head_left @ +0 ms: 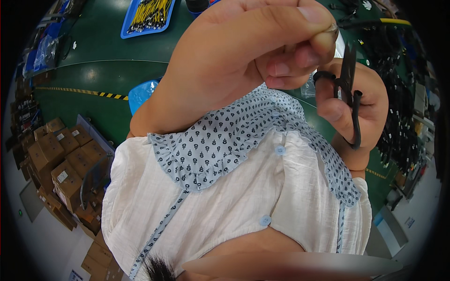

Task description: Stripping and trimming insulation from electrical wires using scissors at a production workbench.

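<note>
My left hand point(220, 61) is raised close in front of me. Its thumb and forefinger are pinched together on something small, pale and shiny point(333, 28), too little of which shows to name. Just to the right and lower, my right hand point(372, 96) is wrapped round a pair of black-handled scissors point(347, 72). Their dark blades point upward, near the left fingertips but apart from them. One handle loop goes round a finger, and the other lies by the thumb. A black cable with a yellow end point(384, 22) stretches to the right behind the blades.
On the green table point(105, 47), a blue tray point(123, 33) holds many yellow-and-black cables point(150, 16). Black cables point(398, 89) hang thickly at the right. A blue bag-lined container point(140, 96) is beside my left forearm. Cardboard boxes point(47, 150) are stacked at left.
</note>
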A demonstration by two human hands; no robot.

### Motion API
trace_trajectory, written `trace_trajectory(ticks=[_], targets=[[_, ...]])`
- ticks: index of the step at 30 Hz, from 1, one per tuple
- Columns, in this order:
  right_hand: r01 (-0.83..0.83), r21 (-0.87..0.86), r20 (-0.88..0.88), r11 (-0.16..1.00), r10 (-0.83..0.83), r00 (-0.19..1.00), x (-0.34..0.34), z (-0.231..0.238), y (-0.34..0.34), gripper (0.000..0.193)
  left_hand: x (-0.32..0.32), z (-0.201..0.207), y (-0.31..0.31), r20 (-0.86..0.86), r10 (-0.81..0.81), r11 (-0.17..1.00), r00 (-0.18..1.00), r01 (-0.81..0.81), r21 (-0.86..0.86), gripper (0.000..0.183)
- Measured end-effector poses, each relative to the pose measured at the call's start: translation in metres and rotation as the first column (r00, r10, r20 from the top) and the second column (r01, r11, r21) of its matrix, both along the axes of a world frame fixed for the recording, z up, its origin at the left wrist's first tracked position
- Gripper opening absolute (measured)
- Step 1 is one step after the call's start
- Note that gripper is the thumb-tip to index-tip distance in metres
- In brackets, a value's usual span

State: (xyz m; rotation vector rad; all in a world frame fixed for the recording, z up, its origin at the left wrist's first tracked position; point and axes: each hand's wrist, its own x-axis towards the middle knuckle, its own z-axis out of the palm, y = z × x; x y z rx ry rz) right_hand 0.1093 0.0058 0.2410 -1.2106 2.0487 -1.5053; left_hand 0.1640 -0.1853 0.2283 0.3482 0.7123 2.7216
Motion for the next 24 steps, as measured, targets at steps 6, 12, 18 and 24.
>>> trace_trajectory(ticks=[6, 12, 18, 24], targets=[[-0.033, 0.024, 0.094, 0.999, 0.031, 0.995, -0.001, -0.004, 0.004, 0.055, 0.002, 0.002, 0.003, 0.042, -0.012, 1.0, 0.999, 0.013, -0.003, 0.028], [-0.04, 0.016, 0.097, 0.999, 0.039, 0.995, -0.001, -0.006, 0.006, 0.06, 0.002, 0.001, 0.003, 0.069, -0.033, 0.999, 0.997, 0.034, -0.023, 0.028], [-0.048, -0.008, 0.112, 0.999, 0.048, 0.993, 0.002, -0.007, 0.004, 0.056, 0.007, -0.012, 0.007, 0.112, -0.032, 0.999, 0.993, 0.033, -0.014, 0.026], [-0.062, -0.051, 0.156, 0.997, 0.069, 0.985, 0.005, -0.002, 0.005, 0.042, 0.009, 0.004, 0.004, 0.066, 0.068, 0.993, 0.996, -0.061, -0.098, 0.023]])
